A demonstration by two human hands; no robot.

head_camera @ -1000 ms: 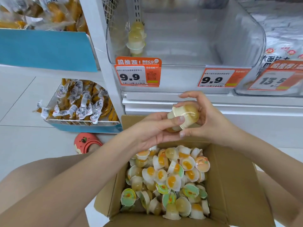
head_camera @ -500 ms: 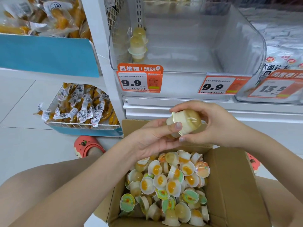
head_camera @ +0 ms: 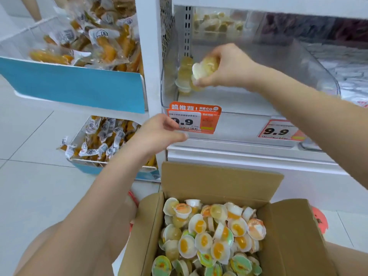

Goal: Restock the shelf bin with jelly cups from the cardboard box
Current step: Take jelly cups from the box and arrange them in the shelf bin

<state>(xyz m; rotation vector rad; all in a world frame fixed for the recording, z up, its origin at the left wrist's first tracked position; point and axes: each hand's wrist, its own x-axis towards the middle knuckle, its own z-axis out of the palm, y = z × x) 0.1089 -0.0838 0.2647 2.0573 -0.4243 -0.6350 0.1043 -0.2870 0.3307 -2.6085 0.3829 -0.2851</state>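
From the head camera we see our right hand (head_camera: 229,66) reaching into the clear shelf bin (head_camera: 298,62), its fingers curled round a few jelly cups (head_camera: 205,67) stacked together, held just beside the small stack of cups (head_camera: 184,76) already standing in the bin's left corner. Our left hand (head_camera: 159,132) hangs in front of the orange 9.9 price tag (head_camera: 194,117), fingers loosely bent and holding nothing. Below, the open cardboard box (head_camera: 221,182) sits on the floor, heaped with loose jelly cups (head_camera: 211,236). To the left, blue-fronted bins hold wrapped yellow snacks (head_camera: 99,42).
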